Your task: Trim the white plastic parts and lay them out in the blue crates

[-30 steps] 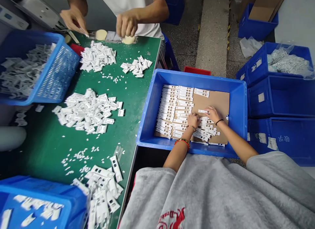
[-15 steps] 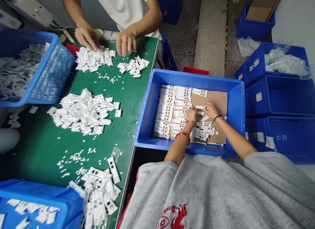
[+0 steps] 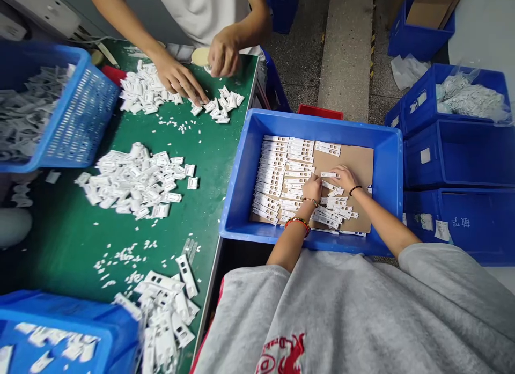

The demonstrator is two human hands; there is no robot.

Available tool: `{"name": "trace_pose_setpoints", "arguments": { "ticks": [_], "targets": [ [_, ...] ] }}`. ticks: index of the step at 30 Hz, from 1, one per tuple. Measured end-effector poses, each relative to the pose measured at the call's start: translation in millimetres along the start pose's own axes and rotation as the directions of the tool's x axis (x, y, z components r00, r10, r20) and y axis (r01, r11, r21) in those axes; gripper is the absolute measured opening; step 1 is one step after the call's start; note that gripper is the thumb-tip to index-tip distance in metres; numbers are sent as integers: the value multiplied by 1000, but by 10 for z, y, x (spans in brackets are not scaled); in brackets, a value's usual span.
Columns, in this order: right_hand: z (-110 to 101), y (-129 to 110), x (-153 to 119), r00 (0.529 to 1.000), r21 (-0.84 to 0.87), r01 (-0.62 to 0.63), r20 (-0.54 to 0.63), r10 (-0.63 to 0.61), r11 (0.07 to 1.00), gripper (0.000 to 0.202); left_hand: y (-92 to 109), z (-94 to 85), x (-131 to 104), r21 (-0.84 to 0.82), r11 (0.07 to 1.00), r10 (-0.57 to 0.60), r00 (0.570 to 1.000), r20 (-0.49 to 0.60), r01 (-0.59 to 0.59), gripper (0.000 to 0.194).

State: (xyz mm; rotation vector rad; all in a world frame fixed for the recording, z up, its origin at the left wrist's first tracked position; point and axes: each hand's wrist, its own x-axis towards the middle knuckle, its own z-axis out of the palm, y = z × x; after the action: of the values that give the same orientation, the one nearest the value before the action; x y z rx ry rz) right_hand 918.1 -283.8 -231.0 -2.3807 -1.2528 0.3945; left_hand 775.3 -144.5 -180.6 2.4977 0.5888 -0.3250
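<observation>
Both my hands are inside a blue bin (image 3: 314, 119) lined with brown cardboard (image 3: 356, 155). White plastic strips (image 3: 271, 173) with dark windows lie there in stacked columns on the left, and a looser heap (image 3: 336, 210) lies near the front. My left hand (image 3: 313, 188), closed, is at the right edge of the second column; whatever its fingers hold is too small to make out. Just right of it, my right hand (image 3: 344, 176) pinches the end of one white strip (image 3: 329, 175). A short stack (image 3: 328, 148) lies at the back of the cardboard.
On the green table (image 3: 161, 250) at the left are piles of white parts (image 3: 132, 181), a blue basket (image 3: 82, 111) and a blue crate (image 3: 80, 315). A person's hands (image 3: 181, 80) work at its back. Blue bins (image 3: 475, 154) stand at the right.
My left hand has shifted slightly left and its fingers look more tightly closed. My right hand is nearly unmoved. The other person's hand has moved right, from the large pile toward the small one.
</observation>
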Motion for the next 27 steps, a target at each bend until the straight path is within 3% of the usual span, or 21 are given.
{"name": "trace_pose_setpoints", "arguments": {
  "ticks": [8,12,19,23,27],
  "targets": [
    [-74,-51,15,999,10,-3,-36,3,1000,29,54,-20,43,42,999,13,999,-44,-11,18],
    [-138,-70,-41,999,17,21,-45,-20,1000,31,53,-69,0,36,999,12,999,-50,-10,26],
    [-59,-80,-120,999,12,47,-19,-47,999,29,259,70,-101,23,968,246,961,122,-251,22],
    [-49,4,97,997,2,-9,-77,9,1000,30,335,146,-134,70,952,278,938,206,-297,23],
    [-44,27,353,991,13,-32,-126,33,999,30,285,99,-209,96,939,297,921,253,-330,25]
  ]
}}
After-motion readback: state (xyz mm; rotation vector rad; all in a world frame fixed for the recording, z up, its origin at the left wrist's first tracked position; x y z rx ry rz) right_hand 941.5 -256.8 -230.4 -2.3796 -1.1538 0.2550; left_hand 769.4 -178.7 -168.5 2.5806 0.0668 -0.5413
